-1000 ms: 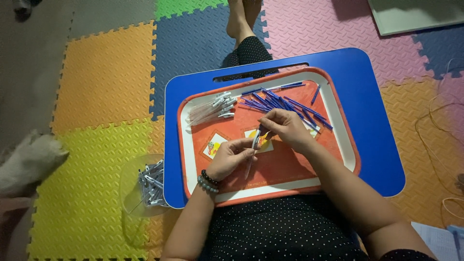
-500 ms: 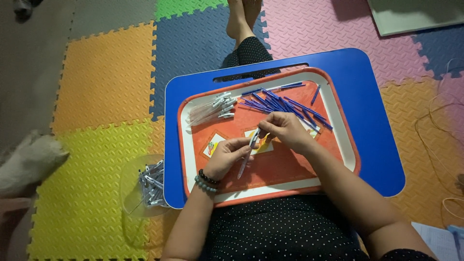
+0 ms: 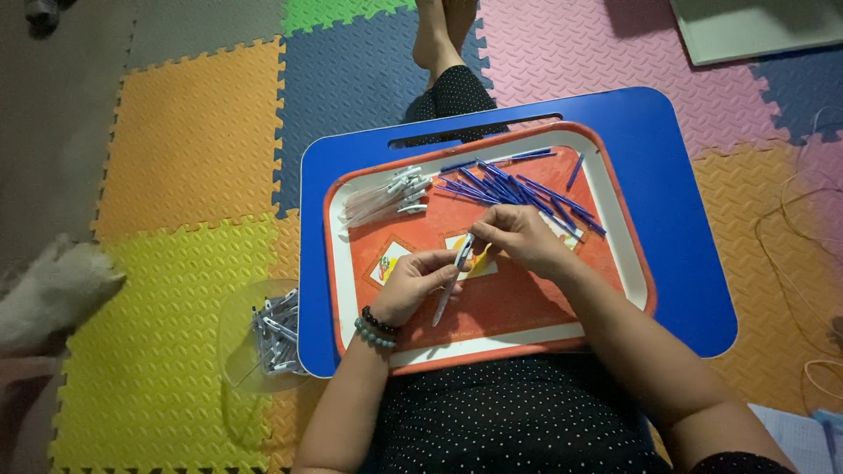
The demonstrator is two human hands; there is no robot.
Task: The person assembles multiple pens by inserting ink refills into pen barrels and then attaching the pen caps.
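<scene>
Home play area: coloured foam puzzle mats (image 3: 176,290) on floor, blue lap tray (image 3: 676,228) across seated legs.

A blue lap desk (image 3: 676,219) sits over interlocking foam floor mats (image 3: 176,132) in yellow, orange, blue, green and pink. Just off the desk's left edge lies a clear plastic bag (image 3: 255,338) of assembled pens with pale caps, and farther left of the desk a white furry shape (image 3: 53,290) rests on the mats. Beyond the desk's far right corner lies a pale flat board (image 3: 755,26), and thin cords (image 3: 803,263) loop over the mats to the desk's right.
</scene>
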